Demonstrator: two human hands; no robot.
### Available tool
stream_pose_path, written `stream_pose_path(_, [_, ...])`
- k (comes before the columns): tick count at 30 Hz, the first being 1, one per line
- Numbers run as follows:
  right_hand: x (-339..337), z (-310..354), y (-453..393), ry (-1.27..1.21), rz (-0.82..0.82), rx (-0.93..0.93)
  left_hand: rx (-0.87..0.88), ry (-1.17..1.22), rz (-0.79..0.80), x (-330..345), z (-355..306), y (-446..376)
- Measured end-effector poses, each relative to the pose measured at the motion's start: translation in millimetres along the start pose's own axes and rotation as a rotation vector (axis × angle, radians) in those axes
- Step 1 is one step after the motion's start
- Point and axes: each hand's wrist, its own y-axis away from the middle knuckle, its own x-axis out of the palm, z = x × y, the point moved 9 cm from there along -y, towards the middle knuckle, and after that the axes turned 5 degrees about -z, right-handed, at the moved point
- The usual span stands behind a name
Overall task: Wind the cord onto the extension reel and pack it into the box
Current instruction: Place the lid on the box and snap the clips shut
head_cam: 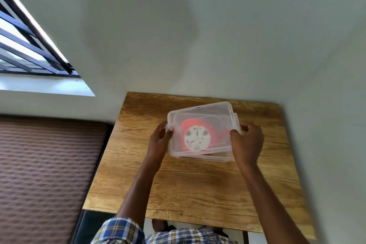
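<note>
— Plaid sleeve (120,230) sits nearest the lens. What are the hands doing beyond it?

— Left hand (159,140) and right hand (246,140) each grip an end of the clear lid (200,117), held askew over the box (213,157). Between them, the red reel (197,137) with its white face already lies inside.

— So the packing is nearly done?

— I'd judge so. Next, the lid needs squaring to the rim, then pressing down.

— Anything in the way?

— Nothing I can see on the wooden table (198,194). A window (29,49) lies far beyond the left hand.
</note>
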Motion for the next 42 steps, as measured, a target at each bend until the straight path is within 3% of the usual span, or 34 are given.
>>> stream_pose_path(2, [-1,-15,-5,0.054,0.032,0.052,-0.012,-0.060,0.008,7,0,0])
stream_pose_path(8, [12,-43,1,-0.125,0.194,0.237,-0.070,-0.231,0.019,12,-3,-14])
stream_pose_path(19, [12,-44,-5,-0.156,0.394,0.211,-0.122,-0.222,-0.076,2,2,-22])
stream_pose_path(30, [7,-38,-9,-0.007,0.236,0.112,-0.181,-0.102,0.034,2,17,-13])
stream_pose_path(37, [6,-39,-10,0.028,0.245,0.130,-0.208,-0.176,0.002,3,8,-20])
stream_pose_path(39, [11,-26,-5,0.180,0.242,0.025,-0.256,-0.175,0.033,3,7,-24])
stream_pose_path(42, [34,21,14,0.531,0.217,-0.413,-0.304,-0.157,0.060,5,9,-25])
